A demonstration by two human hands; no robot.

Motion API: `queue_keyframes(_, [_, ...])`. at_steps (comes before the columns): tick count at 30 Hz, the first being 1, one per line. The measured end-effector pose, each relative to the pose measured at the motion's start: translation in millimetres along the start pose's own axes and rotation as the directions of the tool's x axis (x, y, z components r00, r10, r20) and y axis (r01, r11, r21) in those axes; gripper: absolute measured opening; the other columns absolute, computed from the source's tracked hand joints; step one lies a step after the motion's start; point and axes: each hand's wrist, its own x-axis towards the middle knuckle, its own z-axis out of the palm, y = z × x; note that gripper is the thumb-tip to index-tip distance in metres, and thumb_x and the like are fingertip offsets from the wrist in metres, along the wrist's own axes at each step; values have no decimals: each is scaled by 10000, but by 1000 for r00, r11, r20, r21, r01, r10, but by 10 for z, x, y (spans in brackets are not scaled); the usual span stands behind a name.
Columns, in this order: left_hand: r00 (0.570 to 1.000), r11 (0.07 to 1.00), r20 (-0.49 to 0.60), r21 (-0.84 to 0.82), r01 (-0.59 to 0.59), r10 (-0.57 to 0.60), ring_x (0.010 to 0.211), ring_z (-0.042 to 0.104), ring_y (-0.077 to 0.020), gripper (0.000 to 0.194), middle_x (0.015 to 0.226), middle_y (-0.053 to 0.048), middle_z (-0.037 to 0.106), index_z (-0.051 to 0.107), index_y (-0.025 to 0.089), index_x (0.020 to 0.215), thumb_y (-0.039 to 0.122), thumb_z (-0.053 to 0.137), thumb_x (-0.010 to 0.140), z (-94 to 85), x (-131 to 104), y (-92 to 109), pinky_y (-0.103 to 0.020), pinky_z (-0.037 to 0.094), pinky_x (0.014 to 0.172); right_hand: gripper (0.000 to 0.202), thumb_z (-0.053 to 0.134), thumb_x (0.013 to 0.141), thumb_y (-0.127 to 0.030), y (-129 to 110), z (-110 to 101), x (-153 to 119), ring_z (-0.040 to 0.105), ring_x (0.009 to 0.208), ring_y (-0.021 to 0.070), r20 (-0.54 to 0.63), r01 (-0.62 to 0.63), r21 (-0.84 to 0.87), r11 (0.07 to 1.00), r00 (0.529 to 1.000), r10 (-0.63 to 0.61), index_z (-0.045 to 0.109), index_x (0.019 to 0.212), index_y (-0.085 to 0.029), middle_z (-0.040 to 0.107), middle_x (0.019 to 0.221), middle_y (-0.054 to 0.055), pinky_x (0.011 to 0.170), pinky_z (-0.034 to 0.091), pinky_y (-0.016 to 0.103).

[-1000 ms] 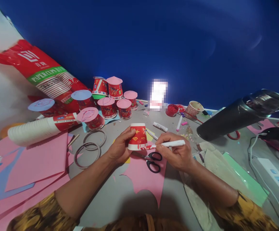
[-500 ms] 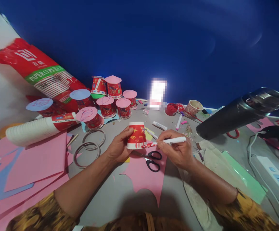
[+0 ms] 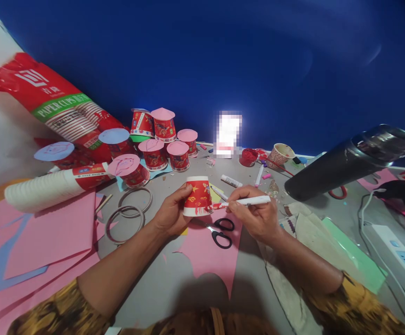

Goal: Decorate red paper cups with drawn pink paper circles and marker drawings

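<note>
My left hand (image 3: 172, 208) is closed on a red paper cup (image 3: 198, 195) with gold patterns, held upside down above the table. Red marks show on the white band along its lower rim. Between the fingers of my right hand (image 3: 254, 215) is a white marker pen (image 3: 253, 201), its red tip at the right side of that band. Whether the tip touches the cup I cannot tell. Below the hands lie scissors (image 3: 222, 232) with black handles, on a cut sheet of pink paper (image 3: 211, 265).
Several red cups with paper discs (image 3: 153, 156) stand at the back left, near a stack of white cups (image 3: 42, 188) and pink sheets (image 3: 52, 242). A dark flask (image 3: 335, 163) leans at the right. A power strip (image 3: 403, 256) lies beyond the cloth (image 3: 300, 251).
The marker's tip has shifted slightly up and to the right along the cup's rim. My left hand still holds the cup in nearly the same place.
</note>
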Motion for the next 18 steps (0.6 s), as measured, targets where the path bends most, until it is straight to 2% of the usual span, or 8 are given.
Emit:
queue_keyframes(5, [1000,1000,24,16,9,-10,867,764,-240,250,975,-102,773,695,133,1042,195,752,807,-21,14,-18,-409,640,882,100,635,889,-173,3,1,5,661,601,146,35,21,6,1000,999,-21,678,804,-206,692,699,7,553,494,248])
queue_keyframes(9, [1000,1000,30,16,5,-5,864,765,-249,263,974,-107,775,689,131,1051,195,752,804,-26,17,-17,-443,640,897,76,645,894,-181,1,13,6,655,584,141,15,33,6,999,999,-33,687,835,-203,710,727,14,538,488,247])
queue_keyframes(14, [997,999,68,25,24,-26,840,762,-243,251,945,-100,773,692,140,1051,188,732,808,-21,12,-7,-418,645,860,60,654,894,-179,-24,33,3,651,589,141,19,104,-33,994,994,-103,699,859,-199,729,738,25,556,492,254])
queue_keyframes(18, [996,999,88,47,-13,9,820,754,-221,258,936,-91,773,703,133,1058,182,738,807,-18,9,-11,-363,639,815,89,634,894,-164,-44,36,6,627,570,128,49,118,-36,992,992,-116,688,833,-199,706,707,11,539,472,241])
